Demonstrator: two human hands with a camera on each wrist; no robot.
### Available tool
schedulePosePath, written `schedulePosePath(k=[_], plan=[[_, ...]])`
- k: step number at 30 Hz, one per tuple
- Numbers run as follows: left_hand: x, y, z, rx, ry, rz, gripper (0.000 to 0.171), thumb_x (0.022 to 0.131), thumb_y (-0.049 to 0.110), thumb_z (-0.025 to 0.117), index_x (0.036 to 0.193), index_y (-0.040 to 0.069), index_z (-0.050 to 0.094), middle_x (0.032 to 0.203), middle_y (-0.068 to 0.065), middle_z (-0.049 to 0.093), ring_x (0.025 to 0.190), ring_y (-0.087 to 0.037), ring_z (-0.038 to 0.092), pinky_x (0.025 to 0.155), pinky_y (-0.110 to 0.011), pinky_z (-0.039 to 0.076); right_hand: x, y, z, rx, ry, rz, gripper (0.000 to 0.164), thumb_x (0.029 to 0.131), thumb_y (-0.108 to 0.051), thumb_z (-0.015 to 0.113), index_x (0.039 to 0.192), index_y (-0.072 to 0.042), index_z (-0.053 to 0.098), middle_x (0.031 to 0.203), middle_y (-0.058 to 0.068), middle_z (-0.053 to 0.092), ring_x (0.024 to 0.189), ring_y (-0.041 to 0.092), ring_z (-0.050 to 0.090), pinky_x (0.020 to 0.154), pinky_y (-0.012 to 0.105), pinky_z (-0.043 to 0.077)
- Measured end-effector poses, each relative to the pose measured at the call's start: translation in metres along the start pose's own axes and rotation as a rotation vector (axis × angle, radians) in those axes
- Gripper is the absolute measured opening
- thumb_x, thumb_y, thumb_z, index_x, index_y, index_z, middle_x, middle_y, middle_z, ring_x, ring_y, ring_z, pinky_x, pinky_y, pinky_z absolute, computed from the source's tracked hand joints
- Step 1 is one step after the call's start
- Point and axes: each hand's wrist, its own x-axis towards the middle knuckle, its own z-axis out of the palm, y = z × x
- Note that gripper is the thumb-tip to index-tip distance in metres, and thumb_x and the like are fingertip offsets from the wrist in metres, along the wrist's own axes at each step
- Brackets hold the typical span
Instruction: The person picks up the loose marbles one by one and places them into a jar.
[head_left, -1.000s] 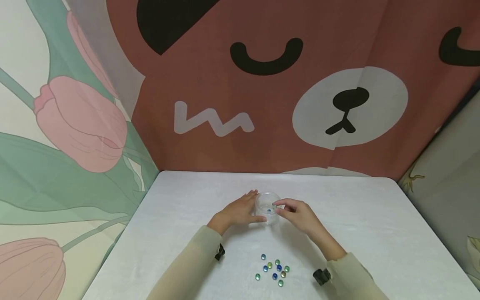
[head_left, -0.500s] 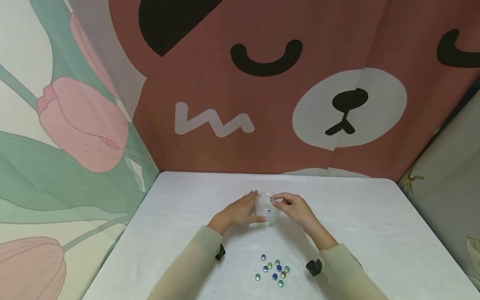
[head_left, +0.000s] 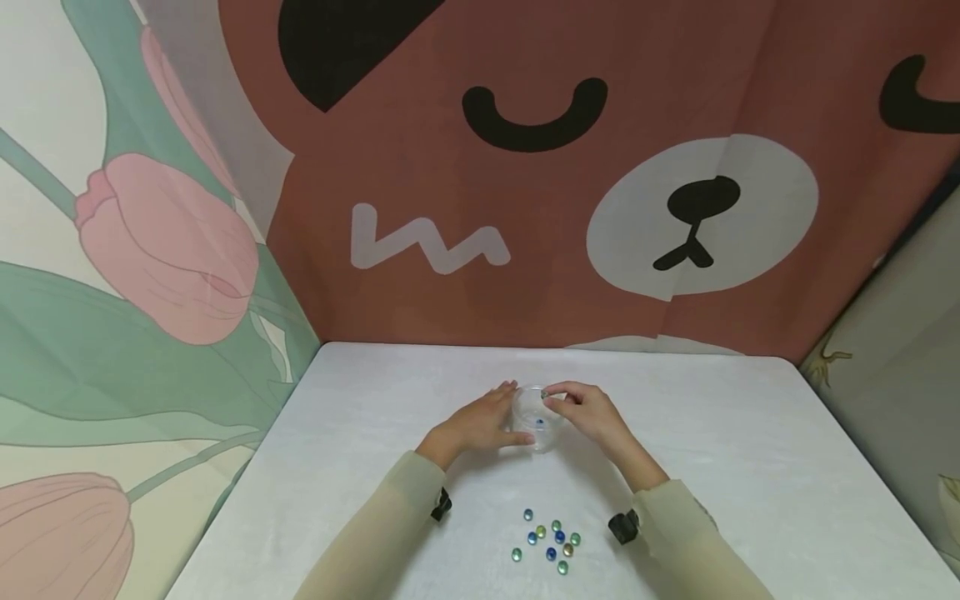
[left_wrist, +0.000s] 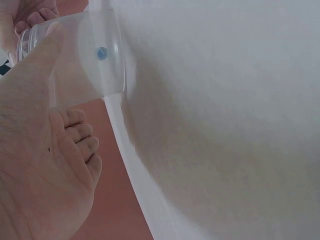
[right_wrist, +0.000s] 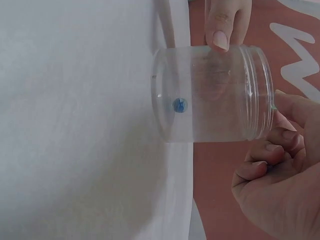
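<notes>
A clear screw-neck jar (head_left: 531, 417) stands upright on the table, without a lid on its mouth. One blue marble (right_wrist: 180, 105) lies at its bottom. My left hand (head_left: 483, 419) holds the jar from the left, its thumb (left_wrist: 42, 55) along the near wall. At the jar's rim, my right hand (head_left: 592, 410) pinches a small greenish marble (head_left: 545, 395) between thumb and forefinger. Its other fingers are curled, and a dark blue spot shows among them in the right wrist view; what it is I cannot tell.
Several glass marbles (head_left: 551, 553), green, blue and amber, lie loose on the white-covered table (head_left: 360, 392) nearer the body, between the forearms. A bear-print cloth (head_left: 420, 183) hangs behind the table, and a tulip-print cloth (head_left: 172, 250) hangs at the left.
My right hand has shifted slightly left and away from the body, bringing the pinched marble along the jar's rim. The left hand and the jar stay in place.
</notes>
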Motion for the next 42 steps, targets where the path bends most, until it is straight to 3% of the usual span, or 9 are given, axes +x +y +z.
schedulePosePath(k=[5, 12, 18, 27, 30, 33, 36, 42], plan=[[0.0005, 0.0007, 0.0001, 0.009, 0.004, 0.003, 0.099, 0.089, 0.07, 0.061, 0.163, 0.016, 0.022, 0.169, -0.006, 0.018, 0.156, -0.024, 0.015, 0.125, -0.045, 0.022, 0.0028, 0.0039, -0.0008, -0.007, 0.002, 0.009, 0.031, 0.095, -0.032, 0.071, 0.119, -0.013, 0.074, 0.08, 0.002, 0.055, 0.075, 0.018, 0.047, 0.061, 0.03, 0.04], [-0.0005, 0.0008, -0.0012, -0.003, 0.0, 0.007, 0.098, 0.089, 0.07, 0.061, 0.163, 0.018, 0.022, 0.169, -0.007, 0.018, 0.156, -0.023, 0.015, 0.125, -0.045, 0.021, 0.0047, 0.0069, 0.0002, -0.005, -0.019, -0.007, 0.029, 0.094, -0.033, 0.071, 0.117, -0.014, 0.076, 0.103, 0.005, 0.07, 0.088, 0.02, 0.054, 0.074, 0.03, 0.044], [-0.0004, -0.0003, -0.0002, 0.005, -0.004, 0.011, 0.099, 0.089, 0.071, 0.06, 0.163, 0.017, 0.022, 0.169, -0.007, 0.018, 0.156, -0.023, 0.014, 0.125, -0.044, 0.021, 0.0057, 0.0085, 0.0017, -0.013, -0.028, -0.006, 0.028, 0.094, -0.031, 0.071, 0.115, -0.014, 0.077, 0.114, 0.008, 0.072, 0.093, 0.021, 0.057, 0.078, 0.032, 0.046], [-0.0009, 0.0001, -0.0012, 0.003, -0.009, 0.007, 0.098, 0.09, 0.069, 0.061, 0.163, 0.015, 0.022, 0.169, -0.008, 0.017, 0.156, -0.025, 0.015, 0.126, -0.044, 0.021, 0.0066, 0.0096, 0.0021, -0.015, -0.056, 0.026, 0.031, 0.096, -0.035, 0.07, 0.119, -0.016, 0.075, 0.13, 0.012, 0.067, 0.109, 0.027, 0.058, 0.092, 0.044, 0.049], [-0.0017, 0.0011, -0.0024, -0.008, -0.01, 0.003, 0.098, 0.09, 0.068, 0.061, 0.163, 0.015, 0.022, 0.169, -0.008, 0.017, 0.156, -0.026, 0.014, 0.125, -0.044, 0.021, 0.0071, 0.0096, 0.002, -0.021, -0.063, 0.031, 0.032, 0.096, -0.036, 0.07, 0.121, -0.016, 0.075, 0.124, 0.01, 0.068, 0.102, 0.024, 0.056, 0.086, 0.039, 0.049], [-0.0026, 0.002, -0.0031, -0.013, -0.012, -0.002, 0.098, 0.09, 0.068, 0.062, 0.163, 0.016, 0.022, 0.169, -0.008, 0.017, 0.157, -0.024, 0.014, 0.125, -0.044, 0.021, 0.0075, 0.0091, 0.002, -0.019, -0.071, 0.035, 0.034, 0.096, -0.033, 0.07, 0.125, -0.017, 0.073, 0.102, 0.007, 0.067, 0.091, 0.021, 0.053, 0.076, 0.033, 0.045], [-0.0029, 0.0024, -0.0032, -0.011, -0.012, -0.002, 0.098, 0.09, 0.068, 0.062, 0.163, 0.016, 0.022, 0.169, -0.008, 0.017, 0.156, -0.024, 0.014, 0.125, -0.044, 0.021, 0.0077, 0.0086, 0.002, -0.009, -0.079, 0.033, 0.036, 0.097, -0.03, 0.07, 0.13, -0.016, 0.071, 0.083, 0.005, 0.056, 0.081, 0.02, 0.049, 0.068, 0.031, 0.04], [-0.0019, 0.0013, -0.0022, -0.013, -0.009, -0.001, 0.099, 0.089, 0.07, 0.061, 0.163, 0.015, 0.023, 0.169, -0.007, 0.018, 0.156, -0.024, 0.015, 0.125, -0.045, 0.022, 0.0072, 0.0095, 0.002, -0.013, -0.08, 0.043, 0.037, 0.097, -0.031, 0.069, 0.131, -0.018, 0.07, 0.083, 0.003, 0.054, 0.082, 0.02, 0.049, 0.069, 0.031, 0.04]])
